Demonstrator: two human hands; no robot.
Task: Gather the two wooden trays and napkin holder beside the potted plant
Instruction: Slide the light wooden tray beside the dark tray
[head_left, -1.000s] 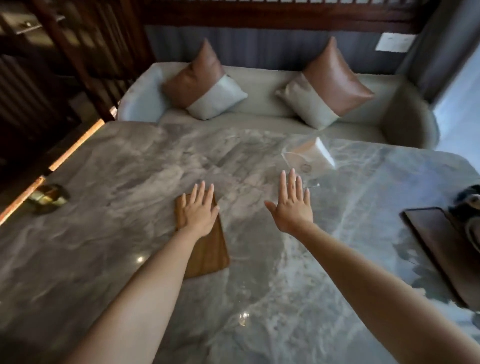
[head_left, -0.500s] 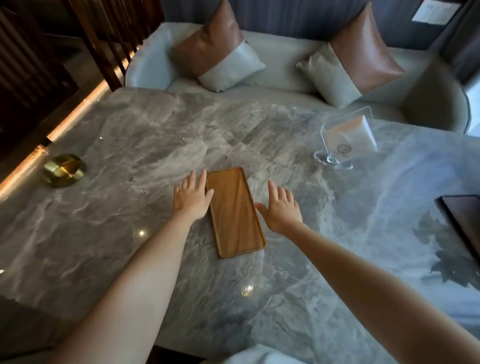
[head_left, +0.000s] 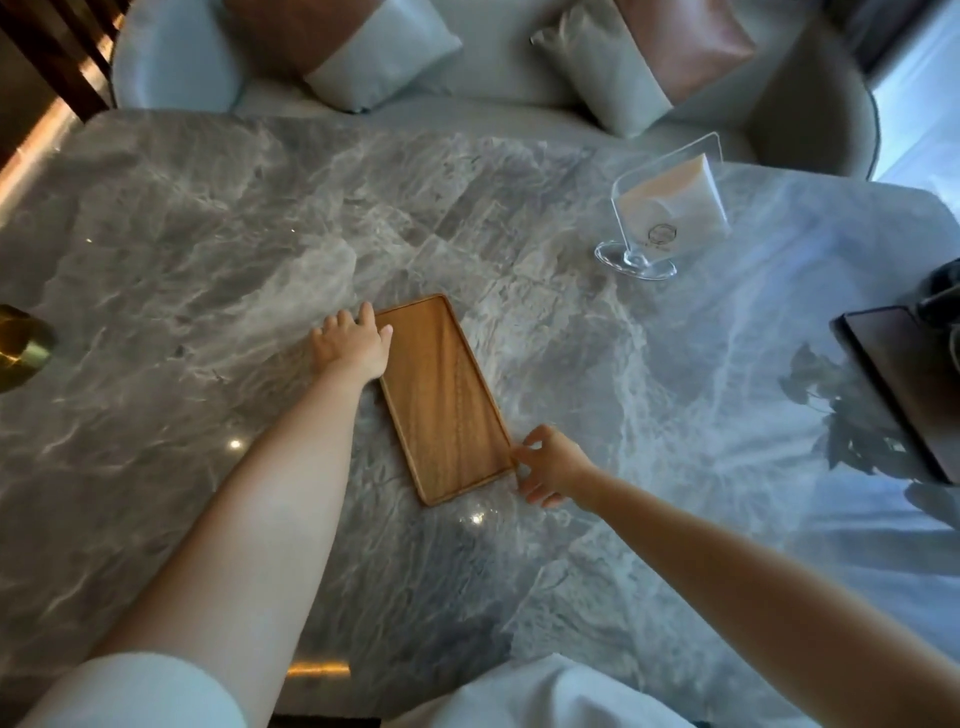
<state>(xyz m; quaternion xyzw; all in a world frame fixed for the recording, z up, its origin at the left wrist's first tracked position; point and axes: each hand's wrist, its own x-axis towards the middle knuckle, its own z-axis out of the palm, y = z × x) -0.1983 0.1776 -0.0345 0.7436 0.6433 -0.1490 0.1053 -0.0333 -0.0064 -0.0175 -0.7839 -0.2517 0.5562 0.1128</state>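
A light wooden tray (head_left: 441, 395) lies flat at the middle of the marble table (head_left: 208, 234), turned slightly askew. My left hand (head_left: 353, 345) rests spread at its far left corner, thumb over the rim. My right hand (head_left: 550, 465) pinches the tray's near right corner with curled fingers. A clear napkin holder (head_left: 670, 208) with white napkins stands at the far right, apart from both hands. A dark wooden tray (head_left: 904, 384) sits at the right edge, next to the dark pot of the plant (head_left: 943, 291), which is mostly cut off.
A brass dish (head_left: 21, 345) sits at the table's left edge. A grey sofa (head_left: 498, 67) with cushions runs along the far side. Leaf reflections show on the marble near the dark tray.
My right hand moved down from beside the tray's middle to its near right corner and curled onto it. My left hand stayed at the far left corner. The view tilted downward.
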